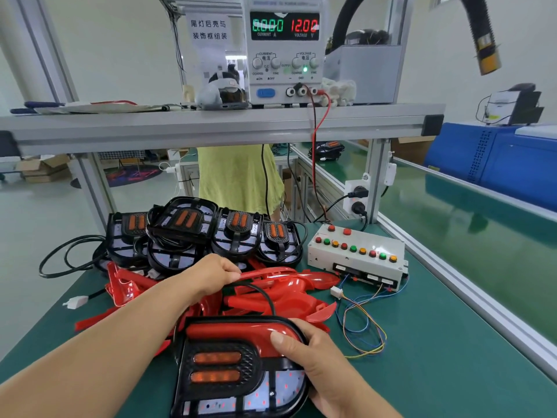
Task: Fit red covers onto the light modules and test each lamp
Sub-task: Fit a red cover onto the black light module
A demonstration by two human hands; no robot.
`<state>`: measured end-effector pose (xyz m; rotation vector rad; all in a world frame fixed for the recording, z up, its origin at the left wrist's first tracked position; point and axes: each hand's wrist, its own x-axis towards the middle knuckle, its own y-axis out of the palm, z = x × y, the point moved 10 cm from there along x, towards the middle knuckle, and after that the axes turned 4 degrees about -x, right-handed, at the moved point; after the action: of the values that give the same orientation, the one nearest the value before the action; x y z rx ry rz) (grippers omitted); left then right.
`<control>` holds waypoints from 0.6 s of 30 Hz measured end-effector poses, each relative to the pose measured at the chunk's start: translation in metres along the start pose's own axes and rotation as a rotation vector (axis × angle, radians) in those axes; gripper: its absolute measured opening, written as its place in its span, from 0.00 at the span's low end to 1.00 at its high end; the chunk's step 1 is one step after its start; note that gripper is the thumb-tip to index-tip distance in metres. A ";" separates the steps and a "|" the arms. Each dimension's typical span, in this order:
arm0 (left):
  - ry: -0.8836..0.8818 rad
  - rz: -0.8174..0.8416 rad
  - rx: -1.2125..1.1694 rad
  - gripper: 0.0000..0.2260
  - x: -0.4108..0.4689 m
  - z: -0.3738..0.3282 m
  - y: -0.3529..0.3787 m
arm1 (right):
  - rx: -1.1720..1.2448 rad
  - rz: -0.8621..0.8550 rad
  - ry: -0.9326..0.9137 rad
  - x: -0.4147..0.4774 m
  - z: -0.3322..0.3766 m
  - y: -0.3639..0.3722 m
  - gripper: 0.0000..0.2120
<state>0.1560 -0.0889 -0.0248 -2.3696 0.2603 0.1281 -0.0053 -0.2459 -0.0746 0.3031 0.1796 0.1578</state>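
Red cover [271, 274] edge in left hand [211, 274] pinch; light module [229, 369] right rim in right hand [313, 357] grip.

Grey headset [221, 92] on shelf [211, 122], blue machine [512, 164] beyond conveyor [467, 221]

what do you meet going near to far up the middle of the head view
held module → red covers → module stack → shelf → power supply

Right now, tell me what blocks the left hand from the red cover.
Nothing visible: the left hand already pinches the cover. A black cable crosses the pile just beneath.
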 end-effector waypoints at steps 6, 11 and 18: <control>0.088 -0.049 0.075 0.07 -0.010 -0.018 -0.015 | 0.021 0.181 0.048 -0.009 0.004 0.008 0.21; 0.234 -0.186 0.063 0.08 -0.038 -0.041 -0.042 | -0.081 0.222 0.056 -0.014 0.001 0.010 0.20; 0.468 -0.196 -0.088 0.14 -0.137 -0.027 -0.048 | -0.171 0.218 0.075 -0.014 -0.001 0.009 0.20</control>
<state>0.0339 -0.0532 0.0492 -2.4711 0.2436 -0.5225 -0.0204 -0.2397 -0.0711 0.1461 0.2057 0.3989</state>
